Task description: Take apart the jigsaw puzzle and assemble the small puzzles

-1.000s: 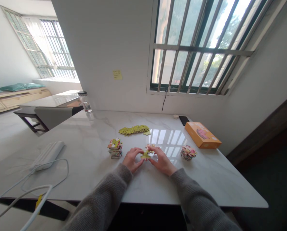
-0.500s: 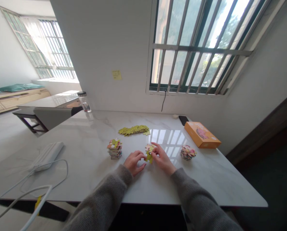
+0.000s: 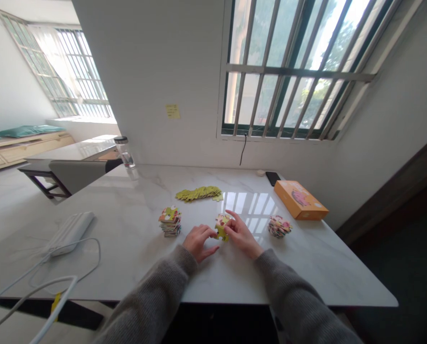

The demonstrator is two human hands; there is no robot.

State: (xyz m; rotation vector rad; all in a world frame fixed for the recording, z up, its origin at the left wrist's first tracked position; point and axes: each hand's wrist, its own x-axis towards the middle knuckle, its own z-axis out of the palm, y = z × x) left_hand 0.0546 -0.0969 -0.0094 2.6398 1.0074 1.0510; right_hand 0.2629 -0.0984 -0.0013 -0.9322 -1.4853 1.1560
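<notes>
Green and pink jigsaw puzzle pieces sit between my hands on the white table. My right hand pinches one between thumb and a finger, its index finger raised above. My left hand is at their left edge, thumb and forefinger spread apart. A stack of puzzle pieces stands left of my left hand. Another stack of pieces stands right of my right hand. Farther back lies a spread row of overlapping olive-green pieces.
An orange box lies at the right, with a black phone behind it. A clear bottle stands at the far left corner. A white power strip with cables lies on the left.
The pieces between my hands have shifted slightly, and the green one now sits a little higher. My left thumb has moved slightly right, away from the left forefinger.
</notes>
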